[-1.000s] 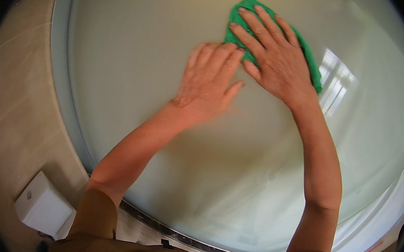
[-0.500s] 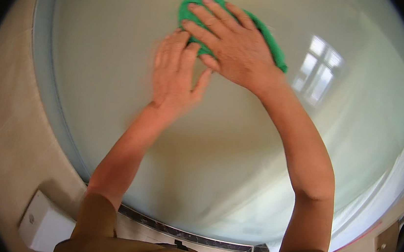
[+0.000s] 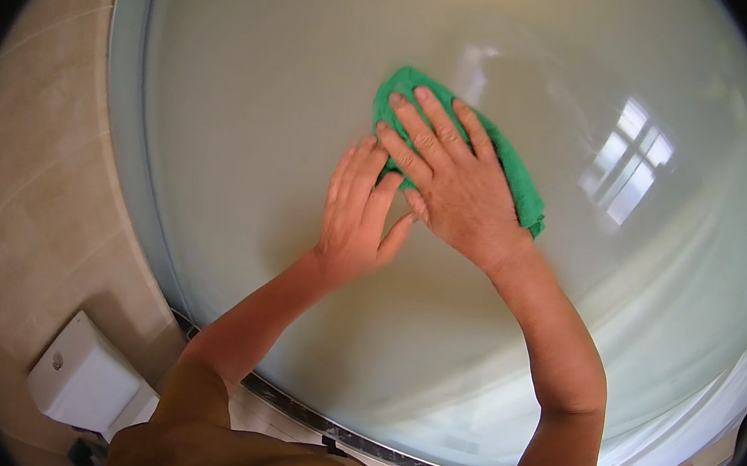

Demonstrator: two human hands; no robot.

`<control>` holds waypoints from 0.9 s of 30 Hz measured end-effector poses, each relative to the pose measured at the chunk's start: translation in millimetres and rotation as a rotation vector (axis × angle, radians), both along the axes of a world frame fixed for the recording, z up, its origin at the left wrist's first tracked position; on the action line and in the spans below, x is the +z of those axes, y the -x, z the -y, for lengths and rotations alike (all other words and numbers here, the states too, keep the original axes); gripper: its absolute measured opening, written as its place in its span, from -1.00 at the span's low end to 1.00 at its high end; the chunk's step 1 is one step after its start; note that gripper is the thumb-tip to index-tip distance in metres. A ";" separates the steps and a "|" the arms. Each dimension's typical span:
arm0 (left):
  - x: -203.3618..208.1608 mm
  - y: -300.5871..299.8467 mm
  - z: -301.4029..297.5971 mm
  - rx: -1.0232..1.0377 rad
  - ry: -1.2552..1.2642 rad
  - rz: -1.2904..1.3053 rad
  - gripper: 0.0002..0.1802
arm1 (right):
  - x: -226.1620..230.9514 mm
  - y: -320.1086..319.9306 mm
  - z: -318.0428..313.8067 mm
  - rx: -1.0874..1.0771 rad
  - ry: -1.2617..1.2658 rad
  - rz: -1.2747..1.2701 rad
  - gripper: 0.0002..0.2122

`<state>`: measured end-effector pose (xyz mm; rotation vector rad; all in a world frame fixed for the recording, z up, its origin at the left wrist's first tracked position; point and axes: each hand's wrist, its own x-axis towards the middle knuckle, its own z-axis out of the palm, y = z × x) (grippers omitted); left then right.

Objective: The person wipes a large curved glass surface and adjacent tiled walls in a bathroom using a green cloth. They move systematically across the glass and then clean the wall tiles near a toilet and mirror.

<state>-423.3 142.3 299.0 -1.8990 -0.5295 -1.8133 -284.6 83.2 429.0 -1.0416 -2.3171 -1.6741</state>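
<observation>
My right hand holds a green cloth pressed against a large frosted glass panel. Its fingers lie spread over the cloth, which shows beyond the fingertips and along the outer side of the hand. Close beside it, my left hand leans on the glass with fingers stretched out. Its fingertips reach the cloth's left edge, near the right fingers and thumb; whether they touch the cloth I cannot tell. Part of the cloth is hidden under my right palm.
Along the left, a pale frame strip joins the glass to a beige tiled wall. A white toilet tank stands at the lower left. A dark sill runs below the glass. White sheeting hangs at the lower right.
Both hands and the cloth have come lower in the view and shifted right, keeping together. More of the toilet tank and tiled wall shows on the left as the view has shifted.
</observation>
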 end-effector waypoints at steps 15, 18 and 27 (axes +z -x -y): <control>105.7 56.6 -23.6 0.035 -0.063 -0.070 -0.33 | 82.5 38.5 -35.3 0.162 -0.240 -0.104 -0.41; 104.7 65.7 -27.9 0.011 -0.041 -0.074 -0.33 | 78.2 53.7 -35.2 0.143 -0.273 -0.171 -0.39; 19.5 94.5 -50.1 0.017 -0.015 0.016 -0.44 | -1.6 92.6 -62.4 0.094 -0.069 -0.145 -0.31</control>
